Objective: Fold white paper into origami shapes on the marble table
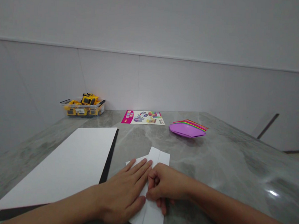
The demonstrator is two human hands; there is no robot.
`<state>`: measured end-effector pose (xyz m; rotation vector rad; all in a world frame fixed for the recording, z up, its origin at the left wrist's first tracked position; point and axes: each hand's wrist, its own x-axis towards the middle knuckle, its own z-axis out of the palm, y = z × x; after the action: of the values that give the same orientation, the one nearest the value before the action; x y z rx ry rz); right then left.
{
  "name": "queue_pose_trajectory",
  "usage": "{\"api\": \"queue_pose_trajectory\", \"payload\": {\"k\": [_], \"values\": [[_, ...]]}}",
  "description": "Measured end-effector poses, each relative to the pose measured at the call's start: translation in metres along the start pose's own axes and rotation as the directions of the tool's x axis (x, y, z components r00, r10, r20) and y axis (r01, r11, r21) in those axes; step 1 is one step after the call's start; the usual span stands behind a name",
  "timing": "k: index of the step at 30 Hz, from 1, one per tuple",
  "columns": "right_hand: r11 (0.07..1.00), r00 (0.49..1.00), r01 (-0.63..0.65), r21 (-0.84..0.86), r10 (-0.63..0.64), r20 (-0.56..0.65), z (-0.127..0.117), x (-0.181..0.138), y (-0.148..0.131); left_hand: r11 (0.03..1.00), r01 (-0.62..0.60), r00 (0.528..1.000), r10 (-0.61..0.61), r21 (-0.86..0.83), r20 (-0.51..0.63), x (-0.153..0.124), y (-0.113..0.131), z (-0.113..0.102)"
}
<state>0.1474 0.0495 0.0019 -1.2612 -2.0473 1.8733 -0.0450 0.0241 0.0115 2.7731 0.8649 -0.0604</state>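
Note:
A folded sheet of white paper (159, 156) lies on the table in front of me, with crease lines along its length. My left hand (127, 188) rests flat on its left part, fingers stretched out toward the far end. Beside it, my right hand (164, 185) is closed, thumb and forefinger pinched at a fold near the paper's middle. Part of the paper is hidden beneath both hands.
Large white sheets (67, 164) lie on a black board (109, 163) to the left. Farther back are a clear plastic box (82, 108) of yellow toy vehicles, a printed booklet (143, 117) and a purple folded-paper piece with rainbow strips (187, 129). A wall (151, 81) rises behind the grey marbled table (224, 164).

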Motion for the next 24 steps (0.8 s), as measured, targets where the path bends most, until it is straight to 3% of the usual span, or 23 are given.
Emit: {"api": "queue_pose_trajectory", "payload": {"k": [9, 19, 24], "values": [[1.0, 1.0, -0.018, -0.024, 0.018, -0.004, 0.003, 0.001, -0.001, 0.999, 0.027, 1.0, -0.026, 0.038, -0.015, 0.001, 0.001, 0.001], [0.988, 0.998, 0.054, -0.147, -0.047, 0.051, -0.001, 0.002, -0.006, 0.999, -0.027, 0.996, 0.029, -0.022, 0.088, 0.007, -0.006, -0.003], [0.968, 0.996, 0.091, -0.233, -0.091, 0.009, 0.002, -0.001, -0.01, 0.999, -0.028, 0.991, 0.031, -0.021, 0.127, 0.009, -0.006, -0.005]]}}
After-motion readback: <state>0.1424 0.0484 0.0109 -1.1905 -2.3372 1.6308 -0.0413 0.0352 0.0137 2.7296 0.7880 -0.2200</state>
